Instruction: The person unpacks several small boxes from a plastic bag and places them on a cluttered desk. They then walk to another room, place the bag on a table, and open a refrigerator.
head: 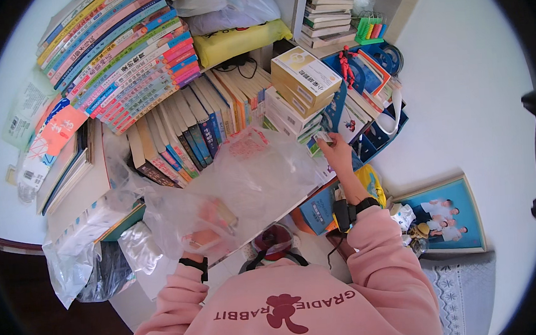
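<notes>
A translucent plastic bag (268, 172) lies spread across the front of the desk, with red print near its far edge. My left hand (203, 239) is inside or behind the bag's near left part, seen only hazily through the film. Just beyond its fingers, a reddish and beige item (222, 214) shows blurred through the plastic; whether I grip it is unclear. Over at the right, my right hand (337, 151) pinches a small white and green box (322, 138) between thumb and fingers. The small box is beside a stack of medicine cartons (292, 110).
Upright books (200, 121) line the desk, below a tall book stack (123, 61). Gold cartons (306, 77) top the white ones. A blue organizer (385, 132) holds a white spoon (391, 116). Below right are an orange-blue box (317, 213) and a framed photo (450, 216).
</notes>
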Tool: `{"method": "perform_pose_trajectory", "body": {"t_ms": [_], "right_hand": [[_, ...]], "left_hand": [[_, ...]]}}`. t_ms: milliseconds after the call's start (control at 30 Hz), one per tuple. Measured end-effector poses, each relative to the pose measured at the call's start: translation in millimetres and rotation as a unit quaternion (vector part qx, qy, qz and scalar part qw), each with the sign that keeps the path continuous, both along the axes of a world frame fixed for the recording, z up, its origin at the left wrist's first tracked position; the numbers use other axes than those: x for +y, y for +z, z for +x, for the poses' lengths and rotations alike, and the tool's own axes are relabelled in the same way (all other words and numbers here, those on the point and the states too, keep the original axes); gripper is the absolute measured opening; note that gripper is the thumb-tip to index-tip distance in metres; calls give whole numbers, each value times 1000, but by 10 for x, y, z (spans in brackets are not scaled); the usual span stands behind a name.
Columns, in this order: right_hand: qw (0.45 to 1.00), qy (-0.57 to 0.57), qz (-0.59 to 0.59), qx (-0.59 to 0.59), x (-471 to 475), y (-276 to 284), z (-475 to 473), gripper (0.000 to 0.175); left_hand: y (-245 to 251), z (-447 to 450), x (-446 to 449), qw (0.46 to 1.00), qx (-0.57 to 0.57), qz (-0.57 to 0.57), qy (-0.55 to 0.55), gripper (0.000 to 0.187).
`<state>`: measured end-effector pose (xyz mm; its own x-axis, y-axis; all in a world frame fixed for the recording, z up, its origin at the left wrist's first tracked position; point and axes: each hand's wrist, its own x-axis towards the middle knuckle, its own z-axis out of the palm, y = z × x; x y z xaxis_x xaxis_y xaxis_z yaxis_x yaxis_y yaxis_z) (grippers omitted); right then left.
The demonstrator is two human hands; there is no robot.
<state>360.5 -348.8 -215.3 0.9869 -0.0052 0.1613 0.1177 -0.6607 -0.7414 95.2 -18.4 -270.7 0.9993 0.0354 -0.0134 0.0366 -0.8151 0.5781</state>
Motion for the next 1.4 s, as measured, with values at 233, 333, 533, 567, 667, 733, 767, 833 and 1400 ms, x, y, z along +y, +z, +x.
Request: {"method": "perform_pose_trajectory", "body": {"t_ms": [233, 333, 533, 567, 667, 733, 767, 833, 1400], "right_hand": [[980, 44, -80, -174, 55, -188, -67, 48], [980, 121, -104, -122, 29, -318, -142, 53], [990, 56, -13, -129, 22, -474, -98, 60], [992, 61, -13, -108, 37, -486, -71, 62], [996, 67, 10, -66, 69, -513, -16, 70], [997, 72, 15, -18, 69, -526, -13, 75], [997, 68, 8, -24, 60, -528, -23, 76], [997, 63, 7, -46, 43, -520, -52, 78], [840, 522, 115, -95, 1303, 956, -1478, 45]], "left_hand": [[313, -100, -251, 996, 30, -32, 73, 93], [319, -61, -256, 994, 50, -25, 89, 97], [369, -127, -294, 995, 54, -2, 82, 84], [344, -130, -290, 995, 50, -3, 85, 84], [159, -116, -244, 995, 45, -9, 92, 82], [-18, -102, -130, 997, 6, -4, 81, 83], [-100, -88, -72, 995, 39, 37, 82, 85], [-206, -76, -27, 991, 64, 81, 82, 88], [-270, 88, 109, 973, -107, -84, 188, 64]]}}
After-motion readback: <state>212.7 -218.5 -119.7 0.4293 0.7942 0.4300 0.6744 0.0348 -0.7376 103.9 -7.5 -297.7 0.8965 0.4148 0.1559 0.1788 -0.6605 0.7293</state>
